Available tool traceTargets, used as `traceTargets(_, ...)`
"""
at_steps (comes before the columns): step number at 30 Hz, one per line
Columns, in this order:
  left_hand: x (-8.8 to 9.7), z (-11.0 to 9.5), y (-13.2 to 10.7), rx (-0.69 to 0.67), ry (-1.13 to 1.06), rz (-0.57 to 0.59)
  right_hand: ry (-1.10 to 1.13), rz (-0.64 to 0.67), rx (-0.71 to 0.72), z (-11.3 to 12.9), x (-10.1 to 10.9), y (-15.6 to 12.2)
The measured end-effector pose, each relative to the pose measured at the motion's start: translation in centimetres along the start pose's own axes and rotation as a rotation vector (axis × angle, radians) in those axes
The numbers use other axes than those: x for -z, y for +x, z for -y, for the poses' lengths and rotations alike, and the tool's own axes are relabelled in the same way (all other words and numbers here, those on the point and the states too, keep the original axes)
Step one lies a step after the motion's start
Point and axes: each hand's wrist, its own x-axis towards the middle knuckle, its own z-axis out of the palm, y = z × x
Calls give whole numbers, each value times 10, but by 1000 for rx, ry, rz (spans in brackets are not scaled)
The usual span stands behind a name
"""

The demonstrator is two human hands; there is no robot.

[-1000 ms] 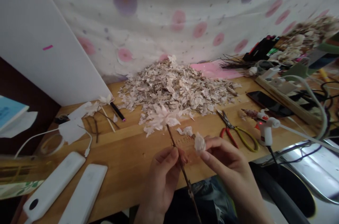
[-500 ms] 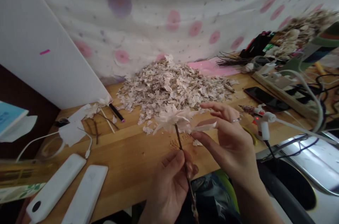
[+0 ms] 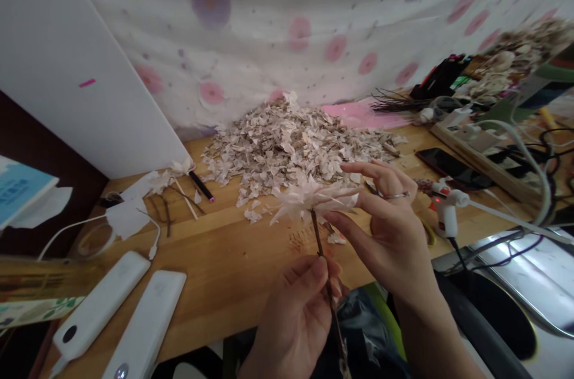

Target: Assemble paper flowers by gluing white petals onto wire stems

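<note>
Brown twig fills the middle of my feed, held at a slight tilt in the left hand. That hand is closed around its lower part, with the thumb lying along the bark. At the top of the twig sits a pale, papery flower, its thin petals splayed outward, held up in the air over the wooden bench and in front of the scraps behind it. The right hand is partly open just beside the flower, a ring on one finger, and its fingers reach to the petals on that side. From this angle I cannot tell whether they pinch the petals or only touch them. Beyond the hands lies a broad heap of pale scraps, banked against a cloth with pink and purple spots, with a pink sheet showing behind its right side. Off to the right I can make out a hot glue gun, a phone and a power strip, tangled among cables. On the left, a black pen lies near the heap, and two white power banks sit at the near edge of the bench.
</note>
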Motion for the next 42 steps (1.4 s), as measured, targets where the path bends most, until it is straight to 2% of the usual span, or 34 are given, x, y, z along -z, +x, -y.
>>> traceTargets(13,6,2,0,-21,16,18,-118,-79,3,4,-3,-2)
traceTargets(23,6,4,2,8,27,16,-86,-93,-97,5,-3,-1)
traceTargets(27,5,3,2,23,33,12,-30,-85,-128,1,0,-2)
traceTargets(37,4,2,0,15,20,-1,104,-106,-78,-11,-2,-1)
traceTargets(42,1,1,1,52,-19,3,275,-134,-158,-13,3,-4)
